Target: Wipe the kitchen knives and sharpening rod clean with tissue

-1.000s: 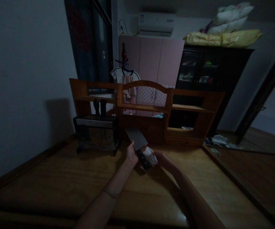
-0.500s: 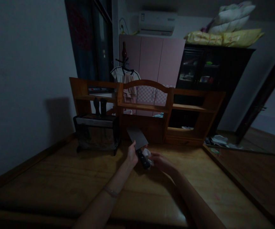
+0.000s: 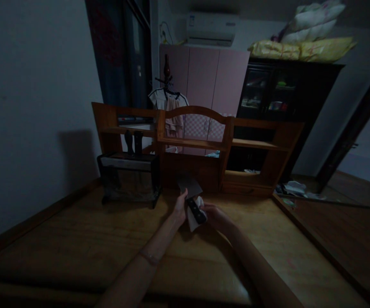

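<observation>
A cleaver with a broad grey blade (image 3: 189,185) and a black riveted handle (image 3: 196,211) is held above the wooden desk, blade pointing away from me. My left hand (image 3: 180,207) grips it near where blade meets handle, thumb on top; the other fingers are hidden underneath. Against the handle's right side and beneath it lies a crumpled white tissue (image 3: 192,223). My right hand (image 3: 213,214) pinches that tissue around the handle. To the left stands a knife block (image 3: 129,182) with a dark frame and two black-handled tools (image 3: 138,143) upright in it.
The wooden desk top (image 3: 108,252) reaches from the left wall to a raised right edge (image 3: 319,248). A wooden shelf unit (image 3: 198,144) lines its back. Beyond are a clothes rack (image 3: 167,92), a pink wardrobe (image 3: 202,81) and a dark cabinet (image 3: 313,94).
The cleaver's blade has tipped flatter and shifted slightly right. My right hand has brought the tissue under and around the handle, so more of it shows below. My left hand keeps its grip.
</observation>
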### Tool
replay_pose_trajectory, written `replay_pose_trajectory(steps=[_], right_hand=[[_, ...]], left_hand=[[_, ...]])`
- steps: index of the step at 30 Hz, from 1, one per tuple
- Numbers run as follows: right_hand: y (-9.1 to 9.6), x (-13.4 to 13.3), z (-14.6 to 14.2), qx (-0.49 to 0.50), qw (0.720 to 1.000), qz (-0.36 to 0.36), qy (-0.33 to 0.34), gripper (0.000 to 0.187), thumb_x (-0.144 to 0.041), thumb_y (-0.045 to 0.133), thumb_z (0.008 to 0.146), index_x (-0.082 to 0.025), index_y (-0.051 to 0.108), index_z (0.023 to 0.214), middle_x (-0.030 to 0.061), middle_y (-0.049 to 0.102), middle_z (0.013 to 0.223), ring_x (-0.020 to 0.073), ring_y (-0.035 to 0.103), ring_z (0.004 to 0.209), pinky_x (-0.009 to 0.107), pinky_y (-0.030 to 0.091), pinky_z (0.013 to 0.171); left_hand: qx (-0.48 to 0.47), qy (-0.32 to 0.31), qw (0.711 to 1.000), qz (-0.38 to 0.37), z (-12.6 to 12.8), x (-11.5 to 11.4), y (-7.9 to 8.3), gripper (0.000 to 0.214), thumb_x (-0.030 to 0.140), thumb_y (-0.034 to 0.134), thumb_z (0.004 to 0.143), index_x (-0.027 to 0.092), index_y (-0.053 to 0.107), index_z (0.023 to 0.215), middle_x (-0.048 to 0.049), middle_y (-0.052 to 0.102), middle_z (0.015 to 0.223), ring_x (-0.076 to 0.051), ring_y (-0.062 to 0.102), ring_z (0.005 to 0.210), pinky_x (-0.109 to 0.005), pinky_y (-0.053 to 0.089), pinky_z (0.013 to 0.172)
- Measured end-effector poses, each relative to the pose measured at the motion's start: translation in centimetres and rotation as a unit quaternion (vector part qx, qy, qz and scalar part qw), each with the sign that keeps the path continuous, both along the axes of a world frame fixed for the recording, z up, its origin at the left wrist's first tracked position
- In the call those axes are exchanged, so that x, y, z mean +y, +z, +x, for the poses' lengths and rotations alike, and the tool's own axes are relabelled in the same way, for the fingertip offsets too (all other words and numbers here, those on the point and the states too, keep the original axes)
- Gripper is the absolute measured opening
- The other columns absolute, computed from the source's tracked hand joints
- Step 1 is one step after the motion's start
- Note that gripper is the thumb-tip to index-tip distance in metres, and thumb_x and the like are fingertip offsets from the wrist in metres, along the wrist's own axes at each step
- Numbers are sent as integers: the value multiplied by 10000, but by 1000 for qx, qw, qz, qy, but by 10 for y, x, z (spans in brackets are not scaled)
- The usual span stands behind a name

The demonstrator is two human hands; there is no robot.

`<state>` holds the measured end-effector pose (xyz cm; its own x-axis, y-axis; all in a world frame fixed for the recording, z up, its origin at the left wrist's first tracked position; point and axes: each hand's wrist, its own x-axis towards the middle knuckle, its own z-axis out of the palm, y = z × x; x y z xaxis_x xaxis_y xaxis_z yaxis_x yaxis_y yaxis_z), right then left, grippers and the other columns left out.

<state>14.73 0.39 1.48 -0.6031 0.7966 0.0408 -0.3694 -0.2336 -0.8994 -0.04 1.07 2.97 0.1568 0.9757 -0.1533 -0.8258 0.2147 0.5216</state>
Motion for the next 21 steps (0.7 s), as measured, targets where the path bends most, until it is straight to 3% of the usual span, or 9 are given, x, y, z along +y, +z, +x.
replay_pose_trajectory(steps=[12, 17, 21], right_hand=[[3, -3, 1, -37, 999, 9, 13, 257, -138, 649, 677, -119, 666, 933, 60, 659, 912, 146, 589, 771, 282, 429, 802], [1, -4, 3, -49, 998, -15, 48, 228, -106, 610, 668, -138, 676, 884, 43, 663, 892, 145, 588, 774, 278, 439, 796], [1, -2, 8, -65, 996, -37, 56, 193, -110, 617, 658, -135, 678, 840, 39, 665, 850, 133, 586, 742, 260, 447, 784]], left_hand=[[3, 31, 998, 45, -1, -1, 2, 326, 320, 592, 814, 97, 615, 1051, -131, 696, 884, -261, 677, 747, -392, 544, 704], [-14, 94, 994, 62, -1, 7, -2, 291, 279, 580, 826, 131, 599, 1075, -110, 696, 909, -256, 680, 763, -395, 549, 719], [-31, 74, 995, 63, -3, 13, -8, 290, 268, 581, 825, 142, 587, 1086, -104, 691, 922, -256, 680, 787, -404, 545, 747]])
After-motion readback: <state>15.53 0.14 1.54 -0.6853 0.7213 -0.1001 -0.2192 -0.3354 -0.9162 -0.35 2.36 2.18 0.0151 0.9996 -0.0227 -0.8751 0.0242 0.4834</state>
